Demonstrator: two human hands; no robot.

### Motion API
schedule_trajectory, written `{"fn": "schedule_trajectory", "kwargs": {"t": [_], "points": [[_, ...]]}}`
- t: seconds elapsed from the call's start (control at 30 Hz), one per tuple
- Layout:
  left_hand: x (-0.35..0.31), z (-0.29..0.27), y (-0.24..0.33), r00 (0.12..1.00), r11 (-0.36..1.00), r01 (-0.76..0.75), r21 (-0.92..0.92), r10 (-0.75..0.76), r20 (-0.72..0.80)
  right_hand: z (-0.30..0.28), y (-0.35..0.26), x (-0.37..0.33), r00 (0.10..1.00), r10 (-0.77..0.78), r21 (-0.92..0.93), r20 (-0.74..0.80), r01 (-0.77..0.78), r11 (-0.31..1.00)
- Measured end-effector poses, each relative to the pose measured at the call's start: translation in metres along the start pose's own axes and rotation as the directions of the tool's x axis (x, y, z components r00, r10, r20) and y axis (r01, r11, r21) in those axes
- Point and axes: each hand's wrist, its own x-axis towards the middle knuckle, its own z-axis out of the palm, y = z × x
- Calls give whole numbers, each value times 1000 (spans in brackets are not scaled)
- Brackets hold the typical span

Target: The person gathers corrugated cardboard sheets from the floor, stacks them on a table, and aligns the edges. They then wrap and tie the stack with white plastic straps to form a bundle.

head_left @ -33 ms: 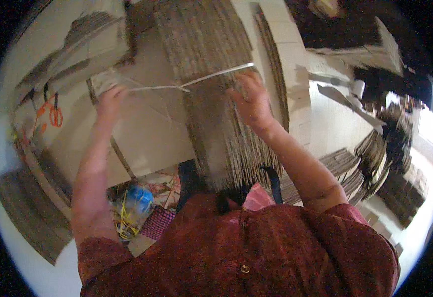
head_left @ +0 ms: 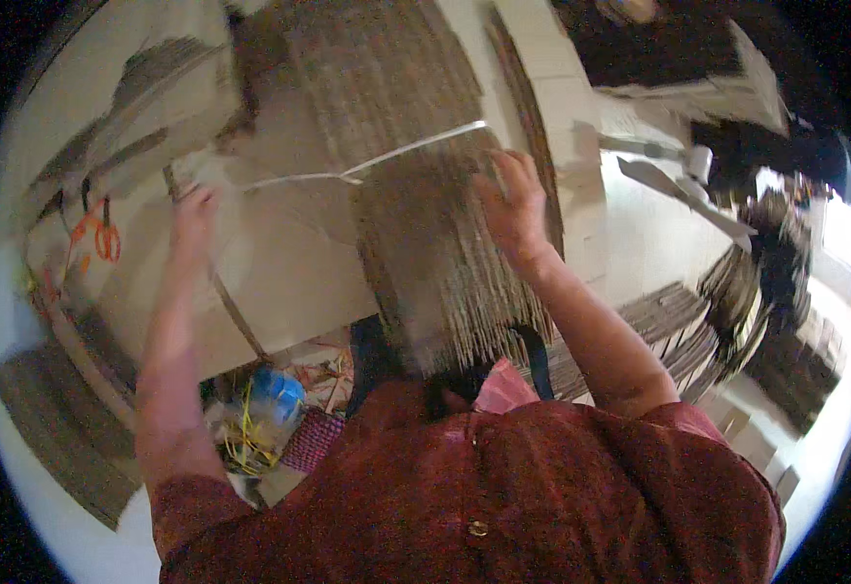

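Observation:
A tall stack of flat brown cardboard pieces (head_left: 416, 224) stands on edge in front of me. A white strap (head_left: 416, 148) runs across it, with a small knot or crossing near the stack's left side. From there the strap's tail stretches left toward my left hand (head_left: 194, 209). That hand is closed, with the tail apparently pinched in its fingers, though blur hides the very end. My right hand (head_left: 518, 209) is over the right edge of the stack, just below the strap. Its thumb and fingers are apart, and nothing shows between them.
Orange-handled scissors (head_left: 107, 238) lie at the left on a large cardboard surface (head_left: 289, 282). Below it sit a blue bundle (head_left: 277, 389) and yellow strips (head_left: 250, 438). More cardboard stacks (head_left: 65, 419) stand at left and right. A white fan-like blade (head_left: 684, 200) is at the right.
My left hand has moved a little left and down, drawing away from the stack. My right hand has shifted right, away from the strap. The stack appears slightly farther left.

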Motion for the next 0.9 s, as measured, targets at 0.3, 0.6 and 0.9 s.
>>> {"fn": "schedule_trajectory", "kwargs": {"t": [0.3,0.6,0.9], "points": [[-34,63,187,867,865,-492,96,497,-31,-37,44,-118,476,720,-239,505,-725,646],[-8,192,373,484,623,-779,-76,674,558,-34,66,-176,741,545,177,392,-642,746],[-27,192,364,479,596,-794,-119,734,481,6,161,-304,324,838,0,440,-933,360]]}}
